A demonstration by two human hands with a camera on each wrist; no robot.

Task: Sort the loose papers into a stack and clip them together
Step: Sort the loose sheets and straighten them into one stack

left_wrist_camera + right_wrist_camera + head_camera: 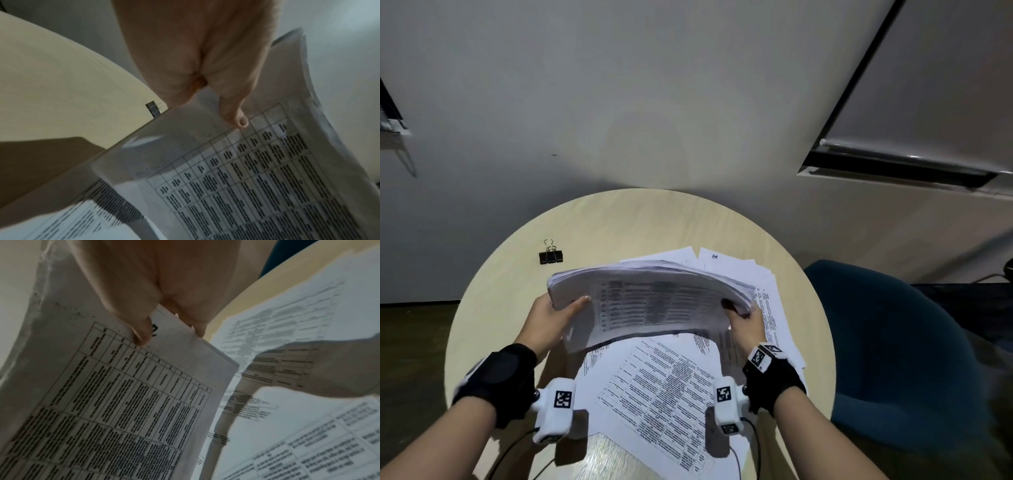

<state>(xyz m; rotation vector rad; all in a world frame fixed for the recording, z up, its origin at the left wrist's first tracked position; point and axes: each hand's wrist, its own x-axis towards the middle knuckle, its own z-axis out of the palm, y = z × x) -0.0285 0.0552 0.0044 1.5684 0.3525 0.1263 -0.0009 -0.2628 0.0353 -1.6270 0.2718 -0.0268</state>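
- Your left hand and right hand grip the paper stack by its ends, thumbs on top, above the table.
- Loose sheets lie beneath; the binder clip sits well apart.

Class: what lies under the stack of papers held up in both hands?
Under the stack, loose sheets lie spread on the round table; the nearest shows a printed table. The stack hides their middle parts. Anything else beneath it cannot be seen.
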